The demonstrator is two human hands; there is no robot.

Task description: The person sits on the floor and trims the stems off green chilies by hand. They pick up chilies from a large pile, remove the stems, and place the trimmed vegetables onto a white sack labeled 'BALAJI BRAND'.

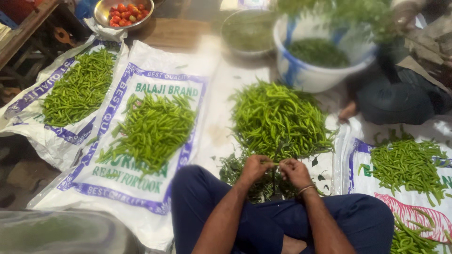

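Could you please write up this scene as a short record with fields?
Setting: floor spread with white printed sacks
Left hand: pinching a green chilli together with the right hand
Nearest pile: green chillies just beyond the hands
Under the hands: dark green stems and leaves
Other piles: chillies on sacks at left, centre and right
Behind: steel bowl of tomatoes, white tub of greens
Others: a second person seated

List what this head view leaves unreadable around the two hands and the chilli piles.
- What the left hand and right hand pinch: too small, covered by fingers.
- Contents of the white tub: motion blur.
- Other person: upper body cut off by the top edge.
- Right-side chilli pile: cut by the right edge.
- Bottom-left object: blurred.
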